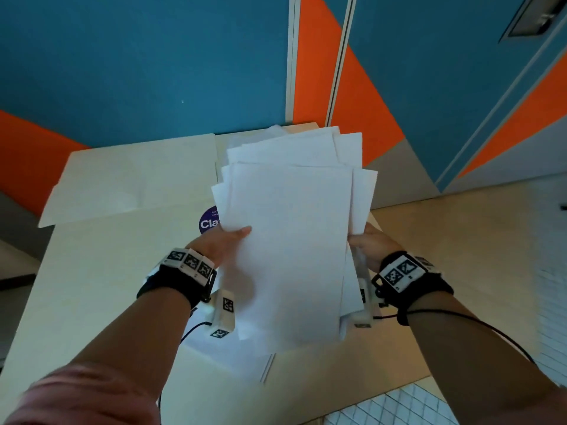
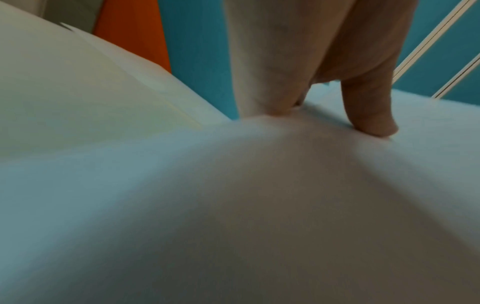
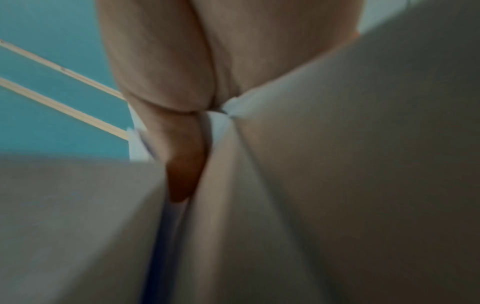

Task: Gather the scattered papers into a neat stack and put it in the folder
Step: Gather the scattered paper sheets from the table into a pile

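Observation:
A loose sheaf of white papers (image 1: pixel 291 228) is lifted above the table, its sheets fanned unevenly at the far end. My left hand (image 1: pixel 224 240) pinches its left edge, thumb on top. In the left wrist view that thumb (image 2: pixel 369 107) presses on the top sheet (image 2: pixel 233 205). My right hand (image 1: pixel 366 245) grips the right edge; in the right wrist view its fingers (image 3: pixel 182 156) are wedged between sheets (image 3: pixel 337 185). The cream folder (image 1: pixel 132 179) lies open at the far left of the table. One more white sheet (image 1: pixel 227 354) lies flat beneath the sheaf.
The pale table (image 1: pixel 92 302) carries a round purple sticker (image 1: pixel 208 222) partly behind the sheaf. A blue and orange wall (image 1: pixel 153 72) rises behind. Tiled floor (image 1: pixel 399 409) shows past the table's near right edge.

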`<state>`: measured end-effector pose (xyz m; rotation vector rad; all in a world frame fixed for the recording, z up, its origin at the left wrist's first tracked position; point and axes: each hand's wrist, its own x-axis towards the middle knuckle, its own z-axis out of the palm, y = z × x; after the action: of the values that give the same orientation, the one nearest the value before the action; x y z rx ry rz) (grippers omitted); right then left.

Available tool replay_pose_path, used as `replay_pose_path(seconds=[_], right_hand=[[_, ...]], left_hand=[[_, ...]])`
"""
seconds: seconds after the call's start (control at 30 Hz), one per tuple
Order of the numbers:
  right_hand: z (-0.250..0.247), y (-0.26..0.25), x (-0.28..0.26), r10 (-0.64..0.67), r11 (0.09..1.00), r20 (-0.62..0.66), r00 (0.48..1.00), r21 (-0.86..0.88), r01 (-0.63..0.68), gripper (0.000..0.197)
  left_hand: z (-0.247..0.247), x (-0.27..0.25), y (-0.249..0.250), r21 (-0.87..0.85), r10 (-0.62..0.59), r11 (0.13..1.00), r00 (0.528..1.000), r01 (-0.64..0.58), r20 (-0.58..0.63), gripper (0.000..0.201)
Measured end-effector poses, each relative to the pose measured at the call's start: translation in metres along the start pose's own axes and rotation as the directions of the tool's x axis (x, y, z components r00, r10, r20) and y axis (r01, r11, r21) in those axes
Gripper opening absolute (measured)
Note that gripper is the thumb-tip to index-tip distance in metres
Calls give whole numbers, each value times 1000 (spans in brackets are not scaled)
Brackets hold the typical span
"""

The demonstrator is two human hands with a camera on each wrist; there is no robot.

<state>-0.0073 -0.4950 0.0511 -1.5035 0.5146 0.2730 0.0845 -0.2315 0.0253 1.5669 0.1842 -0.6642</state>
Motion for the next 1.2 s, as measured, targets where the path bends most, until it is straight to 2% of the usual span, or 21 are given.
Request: replay_pose_path(seconds=[0.03,0.1,0.17,0.23,0.3,0.43,0.5,0.57,0.67,0.73,0.77,0.83,0.87,0.9,0.93,1.03,1.13,1.17,1.2], right_hand=[[7,2,3,14,999,-29,999,-34,-15,31],[19,1,4,49,999,-33,998,12,-49,40],[28,-3,2,69,993,18,997,90,-70,52],[40,-8,0,37,996,125,991,73,-46,72],[54,-5,3,-19,1000,166,986,-3,19,90],[83,-4,10,-64,996,155,986,-49,72,75],[100,-6,11,-79,994,203,976,-58,92,66],[120,-3,13,-84,990,229,970,-92,108,49],[143,2,11,-90,989,225,970,-96,114,32],[143,9,12,-50,988,160,986,-133,72,31],[137,15,15,-17,982,70,997,-186,30,29],[118,32,23,53,922,-176,983,-369,-116,19],[110,42,24,81,858,-269,960,-471,-204,20],[104,54,25,96,779,-310,946,-568,-265,24],[102,64,23,101,712,-320,942,-638,-293,25],[108,81,13,42,590,-323,945,-756,-285,27],[116,88,9,101,482,-320,942,-813,-328,79],[120,90,11,113,430,-304,946,-843,-323,86],[123,92,14,100,369,-288,952,-878,-305,83]], left_hand=[[-4,2,-5,32,-13,999,1000,14,-26,44],[-14,3,-11,122,10,992,996,1,-89,40],[-27,3,-14,126,27,992,989,-8,-144,46],[-36,-4,-14,5,56,998,985,-56,-163,43],[-44,-14,-14,-122,72,988,988,-90,-138,36],[-71,-35,-21,-229,88,970,996,-82,17,75],[-89,-43,-31,-188,50,981,998,-44,26,77],[-103,-49,-41,-126,8,992,999,-13,-41,65],[-129,-52,-50,-71,-6,997,980,-8,-200,25],[-153,-54,-55,-62,-18,998,961,1,-276,11],[-167,-56,-57,-67,-20,998,953,0,-302,9],[-194,-64,-60,-71,-25,997,939,1,-343,13],[-206,-68,-62,-70,-27,998,934,2,-357,20],[-217,-72,-64,-68,-32,998,929,7,-368,27],[-227,-75,-66,-59,-35,998,922,13,-385,35],[-250,-76,-74,-29,-65,998,902,58,-426,73],[-262,-74,-79,-6,-77,997,904,82,-421,91],[-264,-74,-78,-9,-80,996,901,85,-426,93],[-266,-74,-78,-17,-83,996,902,83,-423,93]])
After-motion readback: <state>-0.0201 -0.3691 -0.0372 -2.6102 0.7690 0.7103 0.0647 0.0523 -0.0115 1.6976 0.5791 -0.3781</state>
